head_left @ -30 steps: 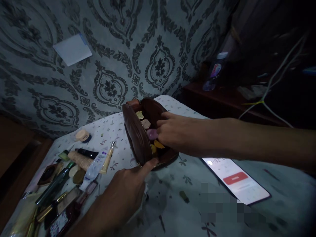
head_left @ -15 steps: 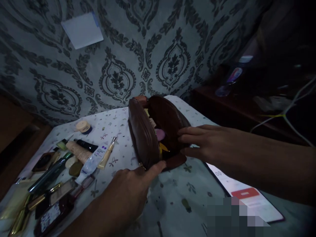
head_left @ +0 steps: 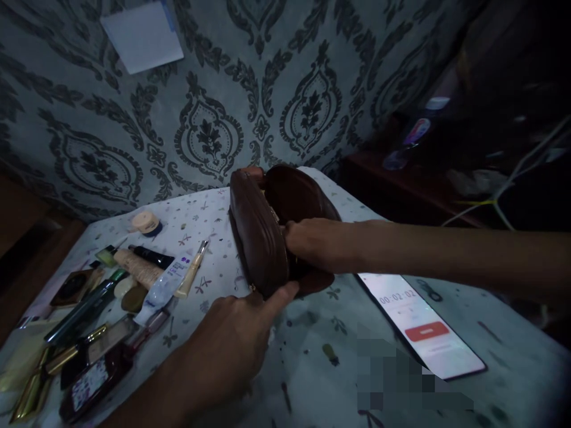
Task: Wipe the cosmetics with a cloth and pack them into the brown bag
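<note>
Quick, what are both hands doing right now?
Left hand: one finger at the near end of the open brown leathery pouch; grip unclear.
Right hand: inside it, fingertips hidden; cannot tell.

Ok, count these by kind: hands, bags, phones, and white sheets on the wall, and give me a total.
Left hand and right hand: 2
Brown bag: 1
Phone: 1
White sheet: 1
Total: 5

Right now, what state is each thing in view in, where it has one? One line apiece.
Brown bag: unzipped, open
Right hand: inside the bag, fingertips hidden
Left hand: fingertip at the bag's near edge
Phone: screen lit
Jar: upright, looks closed
Bottle: capped
</note>
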The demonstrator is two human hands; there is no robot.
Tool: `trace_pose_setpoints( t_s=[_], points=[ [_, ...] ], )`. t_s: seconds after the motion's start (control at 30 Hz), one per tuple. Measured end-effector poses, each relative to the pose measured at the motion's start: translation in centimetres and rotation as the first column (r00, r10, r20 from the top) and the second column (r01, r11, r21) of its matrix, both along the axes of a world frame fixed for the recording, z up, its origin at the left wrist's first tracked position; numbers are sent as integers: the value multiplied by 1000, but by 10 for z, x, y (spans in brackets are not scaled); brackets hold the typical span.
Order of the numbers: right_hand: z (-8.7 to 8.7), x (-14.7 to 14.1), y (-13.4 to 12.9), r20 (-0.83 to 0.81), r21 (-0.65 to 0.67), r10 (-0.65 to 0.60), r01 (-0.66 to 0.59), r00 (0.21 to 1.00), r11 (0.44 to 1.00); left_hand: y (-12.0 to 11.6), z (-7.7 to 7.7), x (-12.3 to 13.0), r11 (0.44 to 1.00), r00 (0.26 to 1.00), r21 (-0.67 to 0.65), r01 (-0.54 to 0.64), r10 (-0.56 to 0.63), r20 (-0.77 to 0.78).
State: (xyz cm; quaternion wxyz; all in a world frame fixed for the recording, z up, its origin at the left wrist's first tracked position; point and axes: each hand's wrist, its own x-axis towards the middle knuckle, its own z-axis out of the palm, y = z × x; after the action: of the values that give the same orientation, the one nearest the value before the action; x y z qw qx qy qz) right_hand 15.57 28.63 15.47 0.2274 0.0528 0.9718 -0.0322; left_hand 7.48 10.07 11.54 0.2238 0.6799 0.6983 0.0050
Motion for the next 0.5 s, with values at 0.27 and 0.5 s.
trace_pose_setpoints(
  t_s=[0.27, 0.5],
  points=[
    [12, -15, -11, 140, -69, -241, 252, 960, 965, -1, 0, 0, 999, 1000, 51, -7, 6, 19],
    [0, -8, -5, 147, -88, -190, 204, 971, 975, -1, -1, 1, 995, 998, 96, -8, 2, 61]
  ],
)
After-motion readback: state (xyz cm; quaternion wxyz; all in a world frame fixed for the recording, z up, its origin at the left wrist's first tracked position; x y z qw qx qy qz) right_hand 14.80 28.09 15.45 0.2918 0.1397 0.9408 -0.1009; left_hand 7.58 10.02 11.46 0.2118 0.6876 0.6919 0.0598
